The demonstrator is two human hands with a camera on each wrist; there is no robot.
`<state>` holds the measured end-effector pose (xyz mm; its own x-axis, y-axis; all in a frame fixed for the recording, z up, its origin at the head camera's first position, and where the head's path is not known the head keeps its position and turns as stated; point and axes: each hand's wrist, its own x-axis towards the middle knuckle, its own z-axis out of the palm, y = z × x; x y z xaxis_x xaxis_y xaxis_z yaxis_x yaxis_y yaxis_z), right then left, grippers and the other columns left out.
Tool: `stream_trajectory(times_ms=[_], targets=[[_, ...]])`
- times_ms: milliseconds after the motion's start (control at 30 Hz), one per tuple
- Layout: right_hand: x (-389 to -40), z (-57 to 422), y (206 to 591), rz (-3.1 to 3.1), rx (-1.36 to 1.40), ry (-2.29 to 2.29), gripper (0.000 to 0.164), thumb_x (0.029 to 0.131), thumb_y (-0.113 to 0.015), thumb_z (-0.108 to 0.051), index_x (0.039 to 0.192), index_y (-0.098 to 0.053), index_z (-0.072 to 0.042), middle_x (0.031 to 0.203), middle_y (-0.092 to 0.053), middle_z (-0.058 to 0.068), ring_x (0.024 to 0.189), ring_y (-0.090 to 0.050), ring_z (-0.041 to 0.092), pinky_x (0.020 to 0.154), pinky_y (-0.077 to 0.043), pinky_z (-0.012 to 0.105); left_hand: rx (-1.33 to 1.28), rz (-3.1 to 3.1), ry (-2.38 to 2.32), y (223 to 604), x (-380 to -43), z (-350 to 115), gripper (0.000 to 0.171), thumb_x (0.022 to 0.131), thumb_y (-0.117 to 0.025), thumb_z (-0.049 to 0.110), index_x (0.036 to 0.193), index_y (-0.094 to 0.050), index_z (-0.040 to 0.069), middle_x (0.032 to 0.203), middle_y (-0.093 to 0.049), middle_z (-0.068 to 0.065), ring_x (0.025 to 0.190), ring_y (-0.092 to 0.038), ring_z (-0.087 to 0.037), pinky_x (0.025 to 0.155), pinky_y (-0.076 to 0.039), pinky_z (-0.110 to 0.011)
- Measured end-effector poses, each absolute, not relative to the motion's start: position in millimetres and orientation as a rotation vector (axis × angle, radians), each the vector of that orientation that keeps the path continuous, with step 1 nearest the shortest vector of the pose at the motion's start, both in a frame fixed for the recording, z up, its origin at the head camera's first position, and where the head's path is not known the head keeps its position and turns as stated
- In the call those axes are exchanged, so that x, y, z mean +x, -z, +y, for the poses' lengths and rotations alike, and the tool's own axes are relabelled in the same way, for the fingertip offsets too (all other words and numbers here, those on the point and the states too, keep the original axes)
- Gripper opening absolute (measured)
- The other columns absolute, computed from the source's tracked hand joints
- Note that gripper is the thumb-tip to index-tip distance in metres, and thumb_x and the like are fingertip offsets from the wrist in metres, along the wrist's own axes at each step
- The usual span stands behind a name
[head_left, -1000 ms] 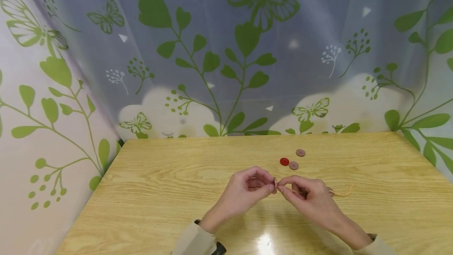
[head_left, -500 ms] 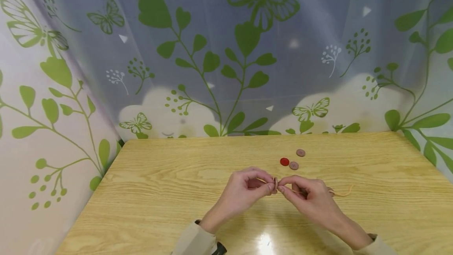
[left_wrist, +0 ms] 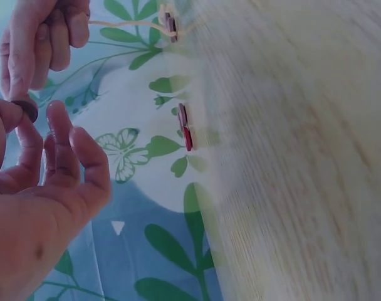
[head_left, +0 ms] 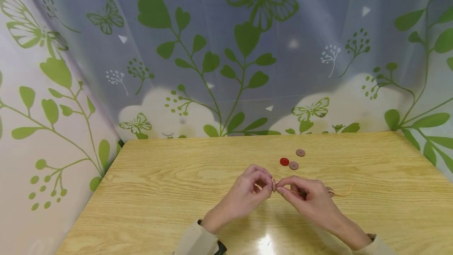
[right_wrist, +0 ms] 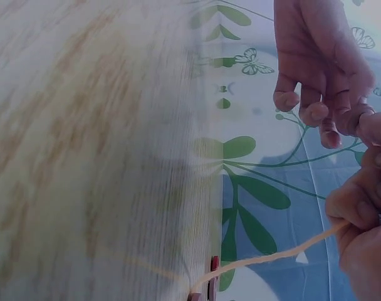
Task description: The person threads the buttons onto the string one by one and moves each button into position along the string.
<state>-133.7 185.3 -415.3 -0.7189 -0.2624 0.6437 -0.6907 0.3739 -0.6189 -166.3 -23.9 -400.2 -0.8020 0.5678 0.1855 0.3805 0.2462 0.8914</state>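
Note:
Between thumb and fingertips, my left hand (head_left: 242, 196) pinches a dull pink button (head_left: 274, 185) held on edge above the table. Right up against the button's other face are the thumb and index finger of my right hand (head_left: 315, 202), which pinch a yellow string (head_left: 342, 195); the string's end is hidden by the fingers. The string runs back under the right palm and out to the right, where a pinkish button (head_left: 330, 191) shows on it. In the left wrist view, the strung buttons (left_wrist: 171, 27) stand on edge on the table.
On the wooden table (head_left: 170, 168), beyond the hands, lie a red button (head_left: 284, 161) and two dull pink ones, a nearer button (head_left: 293, 165) and a farther button (head_left: 300, 152). A leaf-printed curtain (head_left: 198, 70) closes off the back and sides.
My left hand has turned a little and its fingers have shifted their hold on the button, which has moved slightly left. My right hand has followed slightly. The loose buttons stay put.

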Motion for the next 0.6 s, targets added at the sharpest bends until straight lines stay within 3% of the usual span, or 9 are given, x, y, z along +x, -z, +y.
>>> stream_trajectory(times_ms=[233, 600], targets=[[-134.3, 185.2, 417.5, -2.164, 0.862, -1.357, 0.035, 0.080, -0.076, 0.014, 0.102, -0.073, -0.013, 0.054, -0.043, -0.004, 0.051, -0.030, -0.008, 0.041, -0.027, 0.013, 0.968, 2.362, -1.522, 401.7, -165.0, -24.1, 0.007, 0.095, -0.055, 0.004, 0.098, -0.061, 0.006, 0.117, -0.056, -0.008, 0.092, -0.059, -0.005, 0.084, -0.052, -0.021], [-133.9, 184.6, 416.2, -2.173, 0.851, -1.389, 0.038, 0.078, -0.080, 0.012, 0.109, -0.072, -0.010, 0.063, -0.052, -0.004, 0.052, -0.036, -0.003, 0.041, -0.029, 0.017, 1.011, 2.332, -1.534, 401.7, -163.7, -26.7, 0.007, 0.102, -0.052, 0.007, 0.104, -0.058, 0.008, 0.100, -0.068, -0.005, 0.080, -0.059, 0.003, 0.075, -0.053, -0.017]])
